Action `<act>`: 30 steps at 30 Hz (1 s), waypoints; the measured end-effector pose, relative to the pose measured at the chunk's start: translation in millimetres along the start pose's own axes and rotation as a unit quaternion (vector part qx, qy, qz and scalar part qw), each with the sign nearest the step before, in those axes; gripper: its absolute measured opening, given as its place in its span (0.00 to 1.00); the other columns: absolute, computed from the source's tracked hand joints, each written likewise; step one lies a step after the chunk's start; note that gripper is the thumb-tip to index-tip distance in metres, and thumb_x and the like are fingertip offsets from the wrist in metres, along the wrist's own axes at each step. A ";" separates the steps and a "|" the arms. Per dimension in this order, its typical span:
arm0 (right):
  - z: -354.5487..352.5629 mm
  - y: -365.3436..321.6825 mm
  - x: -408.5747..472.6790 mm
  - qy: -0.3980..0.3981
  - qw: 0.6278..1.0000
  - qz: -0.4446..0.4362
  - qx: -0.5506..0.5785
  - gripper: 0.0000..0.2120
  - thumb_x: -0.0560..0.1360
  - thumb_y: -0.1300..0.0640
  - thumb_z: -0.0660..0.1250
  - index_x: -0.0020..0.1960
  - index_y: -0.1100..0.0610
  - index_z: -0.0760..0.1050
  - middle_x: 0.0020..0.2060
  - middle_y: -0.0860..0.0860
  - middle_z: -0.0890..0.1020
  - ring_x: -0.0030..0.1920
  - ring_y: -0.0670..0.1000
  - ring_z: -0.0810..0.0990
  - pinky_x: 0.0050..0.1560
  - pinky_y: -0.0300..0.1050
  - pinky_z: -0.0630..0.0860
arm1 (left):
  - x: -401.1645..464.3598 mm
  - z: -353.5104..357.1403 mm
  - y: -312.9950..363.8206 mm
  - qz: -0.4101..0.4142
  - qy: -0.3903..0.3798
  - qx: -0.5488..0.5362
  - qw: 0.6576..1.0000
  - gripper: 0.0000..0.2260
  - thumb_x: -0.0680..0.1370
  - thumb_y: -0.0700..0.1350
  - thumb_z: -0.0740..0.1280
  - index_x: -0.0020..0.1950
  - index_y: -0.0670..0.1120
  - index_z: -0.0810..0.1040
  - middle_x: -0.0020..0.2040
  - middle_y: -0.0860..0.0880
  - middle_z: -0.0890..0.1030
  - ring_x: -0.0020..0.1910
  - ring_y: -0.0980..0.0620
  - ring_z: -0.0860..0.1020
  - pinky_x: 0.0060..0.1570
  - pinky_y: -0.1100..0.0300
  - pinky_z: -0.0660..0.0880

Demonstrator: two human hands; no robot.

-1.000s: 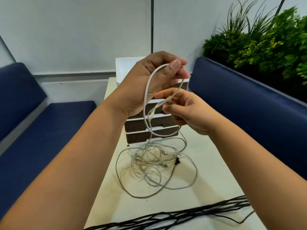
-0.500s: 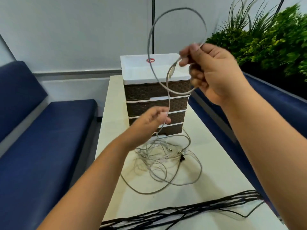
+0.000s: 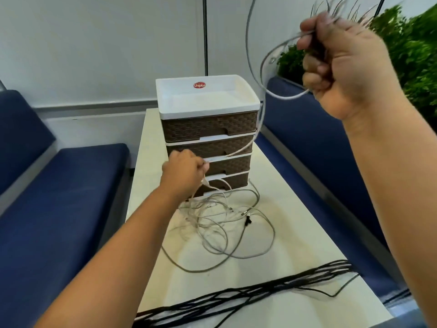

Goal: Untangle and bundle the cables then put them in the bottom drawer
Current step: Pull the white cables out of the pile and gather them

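Note:
My right hand (image 3: 340, 65) is raised high at the upper right and grips loops of a white cable (image 3: 261, 110). That cable runs down past the drawer unit to my left hand (image 3: 184, 176), which pinches it low in front of the drawers. A tangled heap of white cables (image 3: 220, 221) lies on the table just below my left hand. The drawer unit (image 3: 208, 136) has a white top tray and several brown woven drawers, all closed; its bottom drawer (image 3: 233, 183) is partly hidden by my left hand.
The cream table (image 3: 295, 209) is narrow, with blue bench seats on both sides. A long bundle of black cables (image 3: 236, 297) lies across the near end of the table. Green plants (image 3: 406, 55) stand behind the right bench.
My right hand has risen higher and to the right with the cable loops. My left hand has dropped lower toward the heap, sliding along the same cable.

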State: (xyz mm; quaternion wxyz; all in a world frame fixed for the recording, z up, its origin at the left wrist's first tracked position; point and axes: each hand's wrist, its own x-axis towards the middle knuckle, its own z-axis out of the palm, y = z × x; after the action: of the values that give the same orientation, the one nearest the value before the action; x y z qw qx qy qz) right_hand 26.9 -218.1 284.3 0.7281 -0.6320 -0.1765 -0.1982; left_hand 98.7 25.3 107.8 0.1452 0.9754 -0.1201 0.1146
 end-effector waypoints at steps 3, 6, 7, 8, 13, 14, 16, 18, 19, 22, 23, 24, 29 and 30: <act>-14.4 14.7 -5.4 0.015 0.998 0.062 -0.017 0.10 0.83 0.55 0.59 0.49 0.57 0.76 0.36 0.49 0.79 0.27 0.44 0.63 0.24 0.36 0.60 | 11.4 -38.0 21.2 -0.028 0.031 -0.128 0.991 0.14 0.81 0.55 0.60 0.58 0.50 0.81 0.54 0.48 0.80 0.56 0.45 0.76 0.55 0.50 0.74; -27.1 31.6 -12.8 0.023 0.992 0.119 -0.047 0.11 0.83 0.56 0.57 0.47 0.57 0.75 0.35 0.49 0.78 0.25 0.44 0.61 0.22 0.35 0.57 | 21.7 -71.4 36.1 -0.036 0.092 -0.093 0.991 0.14 0.81 0.54 0.61 0.61 0.51 0.80 0.56 0.48 0.81 0.57 0.44 0.76 0.58 0.47 0.73; -31.4 36.7 -16.6 0.025 0.988 0.137 -0.059 0.11 0.83 0.56 0.56 0.46 0.57 0.75 0.34 0.49 0.78 0.25 0.44 0.61 0.22 0.35 0.56 | 24.7 -80.3 39.5 -0.032 0.098 -0.061 0.993 0.13 0.81 0.54 0.61 0.60 0.51 0.80 0.55 0.48 0.81 0.57 0.43 0.76 0.59 0.46 0.72; -35.6 41.6 -19.8 0.024 0.985 0.153 -0.073 0.12 0.83 0.56 0.56 0.46 0.57 0.75 0.34 0.49 0.78 0.24 0.44 0.61 0.21 0.35 0.56 | 29.1 -87.1 42.1 -0.027 0.097 -0.042 0.994 0.12 0.81 0.53 0.61 0.58 0.51 0.81 0.54 0.47 0.81 0.57 0.42 0.76 0.59 0.45 0.72; -49.8 61.0 -34.0 0.009 0.973 0.193 -0.126 0.12 0.83 0.56 0.58 0.48 0.59 0.78 0.35 0.51 0.79 0.26 0.46 0.61 0.22 0.37 0.57 | 37.0 -99.0 58.7 0.000 0.074 0.004 0.997 0.13 0.81 0.53 0.60 0.59 0.51 0.80 0.62 0.46 0.78 0.64 0.40 0.71 0.64 0.41 0.67; -50.4 63.4 -36.6 0.007 0.971 0.197 -0.133 0.12 0.83 0.56 0.58 0.49 0.59 0.78 0.35 0.51 0.80 0.27 0.47 0.61 0.22 0.37 0.57 | 36.2 -99.6 61.0 0.013 0.085 0.046 0.995 0.14 0.81 0.54 0.60 0.60 0.53 0.80 0.65 0.48 0.76 0.67 0.41 0.68 0.65 0.41 0.65; -50.7 67.8 -41.4 0.005 0.967 0.205 -0.148 0.13 0.83 0.56 0.58 0.51 0.61 0.79 0.35 0.51 0.80 0.28 0.48 0.61 0.23 0.38 0.57 | 32.9 -100.4 64.3 0.052 0.142 0.066 0.986 0.14 0.81 0.55 0.61 0.60 0.53 0.81 0.68 0.50 0.74 0.68 0.43 0.65 0.62 0.45 0.64; -49.6 71.1 -45.9 0.002 0.964 0.214 -0.158 0.13 0.83 0.57 0.58 0.53 0.63 0.79 0.36 0.52 0.80 0.28 0.48 0.61 0.24 0.38 0.58 | 28.4 -102.3 66.6 0.066 0.167 -0.056 0.982 0.12 0.81 0.52 0.62 0.57 0.50 0.83 0.62 0.49 0.79 0.64 0.45 0.71 0.60 0.51 0.68; -48.8 72.7 -48.1 0.001 0.962 0.218 -0.161 0.14 0.83 0.57 0.58 0.53 0.63 0.79 0.36 0.52 0.80 0.28 0.48 0.61 0.24 0.38 0.58 | 25.9 -101.8 67.7 0.053 0.151 -0.123 0.979 0.11 0.81 0.50 0.62 0.55 0.49 0.83 0.58 0.48 0.81 0.60 0.46 0.75 0.59 0.53 0.70; -45.8 76.4 -53.3 -0.001 0.956 0.228 -0.187 0.13 0.83 0.57 0.58 0.53 0.61 0.80 0.37 0.53 0.81 0.27 0.46 0.62 0.25 0.38 0.60 | 20.6 -97.7 66.8 0.035 0.090 -0.164 0.982 0.10 0.82 0.47 0.58 0.51 0.47 0.78 0.48 0.49 0.82 0.50 0.49 0.79 0.52 0.57 0.73; -45.0 77.5 -54.9 -0.003 0.953 0.230 -0.196 0.13 0.83 0.57 0.58 0.52 0.60 0.81 0.38 0.53 0.81 0.26 0.46 0.62 0.24 0.37 0.61 | 18.7 -96.3 66.3 0.027 0.080 -0.198 0.977 0.08 0.83 0.45 0.57 0.50 0.46 0.75 0.46 0.48 0.81 0.46 0.50 0.79 0.49 0.56 0.75; -44.4 78.5 -56.5 -0.006 0.952 0.232 -0.201 0.13 0.83 0.57 0.58 0.51 0.60 0.81 0.38 0.54 0.81 0.26 0.45 0.63 0.24 0.37 0.62 | 16.2 -96.0 66.6 0.010 0.067 -0.259 0.964 0.07 0.83 0.44 0.57 0.50 0.45 0.73 0.45 0.47 0.81 0.43 0.50 0.79 0.47 0.56 0.76; -44.2 82.5 -65.5 -0.007 0.949 0.248 -0.197 0.13 0.83 0.58 0.58 0.51 0.60 0.81 0.41 0.55 0.82 0.27 0.46 0.62 0.26 0.38 0.62 | -2.1 -94.7 75.5 -0.065 0.002 -0.430 0.900 0.09 0.84 0.44 0.53 0.46 0.43 0.67 0.51 0.33 0.77 0.34 0.48 0.80 0.27 0.64 0.77; -44.2 83.7 -67.6 -0.004 0.947 0.251 -0.199 0.13 0.83 0.58 0.58 0.51 0.60 0.81 0.42 0.56 0.82 0.27 0.46 0.63 0.25 0.38 0.62 | -5.5 -93.3 76.7 -0.074 -0.014 -0.449 0.890 0.10 0.84 0.45 0.53 0.46 0.44 0.67 0.51 0.32 0.77 0.33 0.46 0.81 0.26 0.63 0.76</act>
State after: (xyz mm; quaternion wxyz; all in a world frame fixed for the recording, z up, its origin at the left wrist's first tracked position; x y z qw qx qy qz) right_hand 11.9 -247.2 172.7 0.6130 -0.7887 0.0281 -0.0380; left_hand 55.3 -15.9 212.9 0.5742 0.8135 -0.0886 0.0242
